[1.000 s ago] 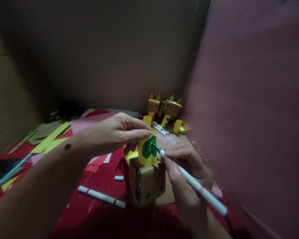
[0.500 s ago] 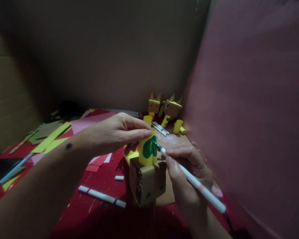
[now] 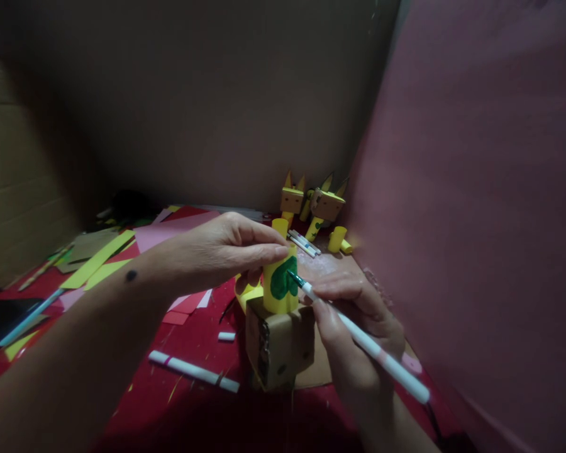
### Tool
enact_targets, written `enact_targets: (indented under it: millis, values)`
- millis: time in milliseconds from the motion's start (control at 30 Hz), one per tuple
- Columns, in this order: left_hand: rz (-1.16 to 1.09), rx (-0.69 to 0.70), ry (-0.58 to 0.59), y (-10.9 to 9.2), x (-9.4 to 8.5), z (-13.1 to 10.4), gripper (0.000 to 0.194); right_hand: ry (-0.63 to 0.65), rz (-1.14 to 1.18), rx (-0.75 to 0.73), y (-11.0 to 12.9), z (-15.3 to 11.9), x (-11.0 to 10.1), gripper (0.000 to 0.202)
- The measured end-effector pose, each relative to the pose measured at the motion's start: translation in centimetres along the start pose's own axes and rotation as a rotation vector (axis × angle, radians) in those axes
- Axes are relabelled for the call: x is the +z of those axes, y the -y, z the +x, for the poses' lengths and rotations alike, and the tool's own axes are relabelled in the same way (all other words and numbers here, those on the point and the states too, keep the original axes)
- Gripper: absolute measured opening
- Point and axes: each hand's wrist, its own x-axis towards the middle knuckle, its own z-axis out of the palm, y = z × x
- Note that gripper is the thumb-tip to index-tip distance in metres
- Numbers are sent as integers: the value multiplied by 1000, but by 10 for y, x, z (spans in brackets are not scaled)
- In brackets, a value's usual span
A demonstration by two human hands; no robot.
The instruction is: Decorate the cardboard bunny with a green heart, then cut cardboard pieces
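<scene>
A yellow paper tube (image 3: 271, 296) stands upright on a small cardboard box (image 3: 283, 346) near the middle of the view. My left hand (image 3: 245, 248) pinches the tube's upper edge from the left. On the side of the tube is a green painted shape (image 3: 280, 280). My right hand (image 3: 353, 321) grips a white marker (image 3: 368, 345), whose green tip touches that shape. Another curved yellow paper piece (image 3: 248, 294) lies behind the box, partly hidden by my left hand.
A white marker (image 3: 193, 370) and a white cap (image 3: 226, 336) lie on the red surface (image 3: 170, 415). Two cardboard figures (image 3: 292, 200) stand at the back beside yellow tubes (image 3: 337, 240) and several markers. Coloured paper (image 3: 99, 259) covers the left; a pink wall (image 3: 476, 220) rises right.
The marker's green tip has shifted slightly left on the tube, and the green fills more of the gap inside the shape. My left hand keeps its hold.
</scene>
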Motion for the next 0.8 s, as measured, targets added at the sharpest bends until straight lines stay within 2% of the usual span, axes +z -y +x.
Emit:
enact_targets:
  millis: [100,300,533,733,800]
  values:
    - [-2,11,-1,0,0,0,25,19,27,-20,-4,0,-1,23]
    - [-17,28,5,0,0,1,23,-27,-5,-20,-1,1,2,24]
    - [-39,30,6,2,-1,1,21,33,24,1,0,0,0,25]
    - [-43,26,7,2,-1,2,22,-34,15,-35,-6,-1,0,28]
    - [-36,24,1,2,0,2,22,-17,23,-33,-6,-1,0,28]
